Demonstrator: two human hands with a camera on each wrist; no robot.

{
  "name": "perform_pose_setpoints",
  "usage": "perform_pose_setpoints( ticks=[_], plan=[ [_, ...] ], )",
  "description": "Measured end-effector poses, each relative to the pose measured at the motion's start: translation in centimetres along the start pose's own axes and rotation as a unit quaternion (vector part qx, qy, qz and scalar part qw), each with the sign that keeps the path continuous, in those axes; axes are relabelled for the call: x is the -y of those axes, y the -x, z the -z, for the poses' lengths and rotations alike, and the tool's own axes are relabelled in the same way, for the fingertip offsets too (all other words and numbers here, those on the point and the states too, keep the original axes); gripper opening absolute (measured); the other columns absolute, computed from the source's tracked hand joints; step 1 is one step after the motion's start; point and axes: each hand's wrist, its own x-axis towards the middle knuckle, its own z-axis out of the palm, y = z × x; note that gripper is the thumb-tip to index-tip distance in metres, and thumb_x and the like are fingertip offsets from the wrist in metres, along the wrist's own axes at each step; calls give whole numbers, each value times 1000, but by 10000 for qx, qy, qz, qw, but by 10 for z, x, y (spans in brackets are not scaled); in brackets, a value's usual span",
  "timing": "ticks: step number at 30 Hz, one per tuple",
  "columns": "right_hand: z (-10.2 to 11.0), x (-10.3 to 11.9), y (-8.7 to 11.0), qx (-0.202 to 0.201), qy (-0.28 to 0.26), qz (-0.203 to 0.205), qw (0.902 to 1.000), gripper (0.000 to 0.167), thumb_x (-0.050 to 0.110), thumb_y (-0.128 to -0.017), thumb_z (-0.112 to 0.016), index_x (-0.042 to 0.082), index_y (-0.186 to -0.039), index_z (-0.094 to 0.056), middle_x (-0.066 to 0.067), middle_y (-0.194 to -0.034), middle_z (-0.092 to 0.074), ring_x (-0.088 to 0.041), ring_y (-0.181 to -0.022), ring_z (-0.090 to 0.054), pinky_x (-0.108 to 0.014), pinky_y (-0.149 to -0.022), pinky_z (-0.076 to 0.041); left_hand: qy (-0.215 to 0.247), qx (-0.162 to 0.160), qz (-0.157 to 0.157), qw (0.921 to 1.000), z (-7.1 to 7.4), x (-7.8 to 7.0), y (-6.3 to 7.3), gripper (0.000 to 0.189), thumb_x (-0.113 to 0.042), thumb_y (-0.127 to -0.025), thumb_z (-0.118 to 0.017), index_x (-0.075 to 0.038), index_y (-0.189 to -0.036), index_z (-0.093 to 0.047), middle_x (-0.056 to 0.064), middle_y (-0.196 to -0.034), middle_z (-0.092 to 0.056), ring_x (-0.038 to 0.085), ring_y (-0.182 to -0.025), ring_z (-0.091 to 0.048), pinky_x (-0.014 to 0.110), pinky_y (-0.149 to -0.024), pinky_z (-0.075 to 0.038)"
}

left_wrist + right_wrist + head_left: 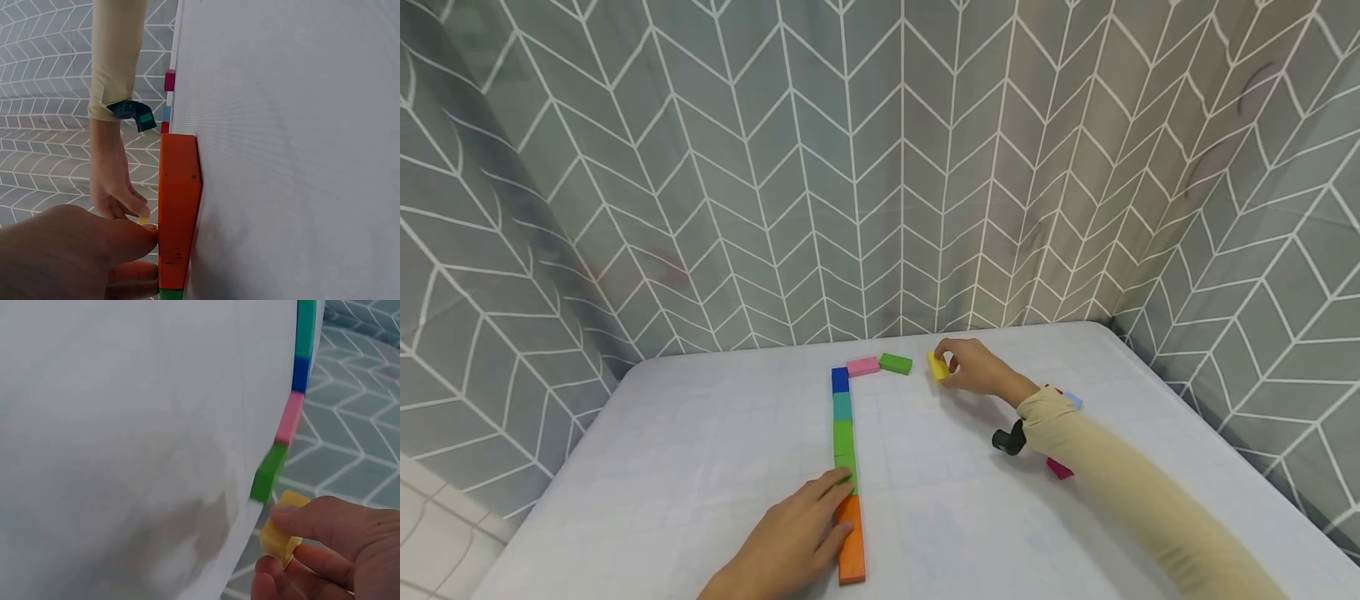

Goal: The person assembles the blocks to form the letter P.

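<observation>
The yellow block [936, 366] was pinched in the right hand's [973, 367] narrow grip near the bench's [700, 442] far edge, right of the darker green block [896, 363]. The left hand [797, 529] rested loosely along the orange block [852, 557]. A slack pinch might have dropped the yellow block over that edge; more room lay toward the left edge.

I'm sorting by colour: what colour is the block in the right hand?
The block is yellow, best in the right wrist view.

Small yellow block [937, 367] pinched. Long orange block [852, 550] well apart, lying flat, end against light green block [847, 462].
</observation>
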Motion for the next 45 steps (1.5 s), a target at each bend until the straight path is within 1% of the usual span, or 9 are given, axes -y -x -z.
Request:
perform_pose_setpoints(
  ticks=[9,13,17,24,30,34,39,42,45],
  plan=[
    [-21,14,-10,177,50,-138,9997,39,1,-84,-84,-2,-118,-65,-10,-94,-64,-21,-79,-58,-31,-70,-52,-43,97,5,9999,-1,-2,-2,51,-34,-102,-68,-4,-143,-61,7,-151,-51,25,-129,-58,47,-101,-53],
    [-25,15,-9,134,-88,-90,9998,44,-2,-83,-82,-5,-123,-63,-11,-97,-65,-19,-81,-58,-31,-73,-52,-41,180,48,9998,0,-3,-4,51,-34,-102,-68,-5,-143,-61,7,-151,-51,25,-128,-57,47,-101,-54],
    [-17,14,-1,90,-148,-60,9998,47,-1,-86,-80,-6,-130,-61,-14,-106,-66,-20,-84,-61,-34,-77,-54,-21,233,94,9997,1,-4,-5,52,-36,-102,-68,-5,-143,-60,7,-152,-50,25,-128,-57,47,-101,-53],
    [19,-13,42,-244,353,-189,9989,38,7,-93,-76,-5,-127,-64,-22,-124,-66,-36,-102,-66,-48,-84,-57,6,65,27,10000,2,-2,-1,50,-31,-102,-68,-2,-142,-60,8,-151,-51,26,-129,-57,48,-101,-53],
    [42,-47,89,-231,796,-415,9957,26,-4,-90,-66,-6,-116,-69,-26,-120,-67,-43,-106,-65,-59,-91,-54,-58,-7,0,10000,3,0,-1,50,-30,-101,-68,-3,-142,-61,8,-150,-52,25,-128,-58,48,-101,-53],
    [53,-59,113,98,855,-568,9947,32,-8,-86,-65,-6,-118,-70,-25,-118,-68,-41,-106,-63,-60,-92,-54,-72,5,43,10000,3,0,0,50,-30,-101,-68,-2,-142,-61,8,-151,-52,25,-129,-57,48,-102,-52],
    [58,-68,133,424,816,-450,9947,35,-8,-87,-68,-6,-122,-69,-22,-119,-68,-42,-107,-64,-57,-91,-56,-75,119,91,9999,2,0,-3,51,-32,-101,-68,-3,-142,-61,8,-150,-51,27,-129,-57,50,-102,-52],
    [58,-70,141,419,720,-536,9951,39,-1,-88,-73,-8,-125,-65,-22,-118,-67,-42,-105,-65,-55,-89,-57,-70,144,92,9998,2,-1,-3,51,-33,-101,-68,-3,-142,-61,8,-150,-51,27,-128,-57,50,-101,-53],
    [57,-71,148,329,674,-874,9933,51,14,-88,-81,-11,-127,-60,-23,-114,-67,-40,-102,-64,-56,-88,-56,-74,104,53,9999,1,-2,-4,51,-33,-101,-68,-3,-142,-61,8,-151,-51,27,-128,-57,49,-101,-53]
  ],
)
